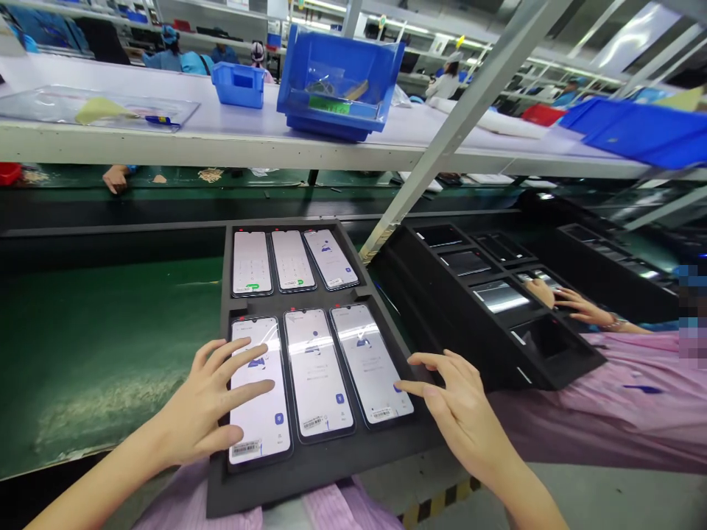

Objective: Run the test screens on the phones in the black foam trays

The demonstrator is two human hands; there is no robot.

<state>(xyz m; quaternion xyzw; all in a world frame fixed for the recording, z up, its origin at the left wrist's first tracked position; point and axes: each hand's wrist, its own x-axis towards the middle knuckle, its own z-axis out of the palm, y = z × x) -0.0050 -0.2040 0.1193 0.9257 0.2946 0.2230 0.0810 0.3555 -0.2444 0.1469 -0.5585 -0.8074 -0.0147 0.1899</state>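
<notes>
A black foam tray (309,467) holds two rows of smartphones with lit screens. My left hand (213,401) spreads its fingers over the near-left phone (259,430); whether they touch the glass I cannot tell. At the near-right phone (367,364), my right hand (456,401) has a fingertip at the blue button low on the screen, its fingers apart and holding nothing. Between them lies the near-middle phone (317,375), showing a similar page. In the far row, the left phone (252,261) and middle phone (292,259) show number keypads, while the right phone (331,258) lies slightly askew.
A green conveyor belt (110,331) runs behind and left. A slanted metal post (442,140) rises beyond the tray from a white shelf (221,151) bearing blue bins (336,88). On the right, a co-worker's hands (574,302) are over another phone tray (486,316).
</notes>
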